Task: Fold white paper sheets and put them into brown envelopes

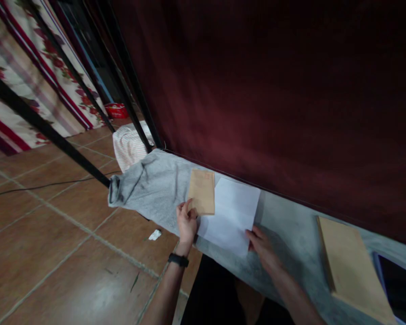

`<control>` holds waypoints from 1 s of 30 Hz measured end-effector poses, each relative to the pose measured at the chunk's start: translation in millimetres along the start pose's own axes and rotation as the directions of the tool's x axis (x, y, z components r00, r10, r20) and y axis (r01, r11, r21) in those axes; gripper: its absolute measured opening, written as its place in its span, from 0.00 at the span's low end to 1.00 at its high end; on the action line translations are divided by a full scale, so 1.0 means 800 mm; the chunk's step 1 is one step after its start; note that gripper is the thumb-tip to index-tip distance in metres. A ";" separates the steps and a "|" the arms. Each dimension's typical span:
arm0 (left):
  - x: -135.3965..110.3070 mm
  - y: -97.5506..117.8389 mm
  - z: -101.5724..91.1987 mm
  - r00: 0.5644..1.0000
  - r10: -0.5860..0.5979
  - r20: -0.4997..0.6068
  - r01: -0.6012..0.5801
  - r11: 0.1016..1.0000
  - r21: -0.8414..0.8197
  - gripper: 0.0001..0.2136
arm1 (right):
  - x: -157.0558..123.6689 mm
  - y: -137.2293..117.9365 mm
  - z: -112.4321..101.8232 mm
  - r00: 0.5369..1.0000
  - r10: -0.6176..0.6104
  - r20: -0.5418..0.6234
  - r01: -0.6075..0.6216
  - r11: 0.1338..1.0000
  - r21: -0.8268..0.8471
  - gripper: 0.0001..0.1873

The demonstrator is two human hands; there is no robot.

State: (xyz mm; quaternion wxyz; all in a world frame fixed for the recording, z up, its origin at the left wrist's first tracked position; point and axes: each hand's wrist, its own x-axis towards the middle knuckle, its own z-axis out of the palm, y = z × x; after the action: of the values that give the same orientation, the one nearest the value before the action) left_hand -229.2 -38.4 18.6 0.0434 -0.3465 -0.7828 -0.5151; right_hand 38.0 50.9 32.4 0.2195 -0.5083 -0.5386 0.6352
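A small tan paper envelope (203, 192) lies partly over the left side of a white sheet of paper (235, 216), both on a grey cloth-covered bench. My left hand (186, 221) is closed on the envelope's lower left corner, the thumb on its face; some of the fingers are hidden beneath. Faint fold lines cross the sheet. At the sheet's lower right edge, my right hand (258, 242) pinches the paper between thumb and fingers.
On the right lie a stack of tan envelopes (353, 266) and a dark-screened phone (401, 284). A dark red curtain (257, 90) hangs along the bench's far side. Black metal bars (64, 146) rise at left. A white scrap (154, 234) lies on the tiled floor.
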 end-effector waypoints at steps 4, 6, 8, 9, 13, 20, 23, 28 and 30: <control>0.003 -0.001 0.002 1.000 -0.010 0.001 0.010 1.000 0.013 0.17 | -0.010 0.011 -0.054 1.000 0.022 0.002 -0.022 0.999 -0.034 0.25; 0.001 0.000 0.002 1.000 -0.009 0.006 0.009 1.000 0.025 0.17 | -0.013 0.018 -0.076 1.000 0.019 0.006 -0.018 0.996 -0.087 0.28; -0.002 0.000 0.002 1.000 -0.008 0.010 0.007 0.999 0.040 0.17 | -0.012 0.027 -0.093 0.998 0.007 -0.057 -0.018 0.978 -0.208 0.29; -0.004 0.000 0.002 1.000 -0.007 0.013 0.006 0.999 0.048 0.17 | -0.010 0.032 -0.101 0.994 -0.009 -0.110 -0.022 0.961 -0.274 0.29; -0.004 -0.003 0.000 0.999 -0.002 0.036 -0.001 0.996 0.086 0.17 | -0.001 0.045 -0.121 0.977 -0.085 -0.196 -0.003 0.911 -0.412 0.26; 0.000 0.010 -0.005 0.996 0.011 0.089 -0.029 0.979 0.202 0.16 | 0.008 0.032 -0.123 0.959 -0.184 -0.215 0.086 0.913 -0.399 0.15; -0.015 0.028 -0.008 0.997 0.031 0.076 -0.051 0.957 0.284 0.19 | 0.011 0.025 -0.115 0.950 -0.231 -0.212 0.139 0.915 -0.378 0.12; -0.064 0.070 0.003 0.968 0.172 0.185 -0.225 0.920 0.320 0.21 | 0.016 0.032 -0.103 0.950 -0.251 -0.188 0.183 0.931 -0.317 0.13; -0.088 0.086 0.014 0.904 0.284 0.320 -0.385 0.865 0.321 0.22 | 0.016 0.038 -0.102 0.948 -0.250 -0.197 0.185 0.937 -0.297 0.17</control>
State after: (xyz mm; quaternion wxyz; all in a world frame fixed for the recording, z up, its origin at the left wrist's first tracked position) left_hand -132.1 -47.8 37.1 0.0945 -0.5280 -0.7928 -0.2893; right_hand 113.2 89.6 7.7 0.2777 -0.5411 -0.6452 0.4624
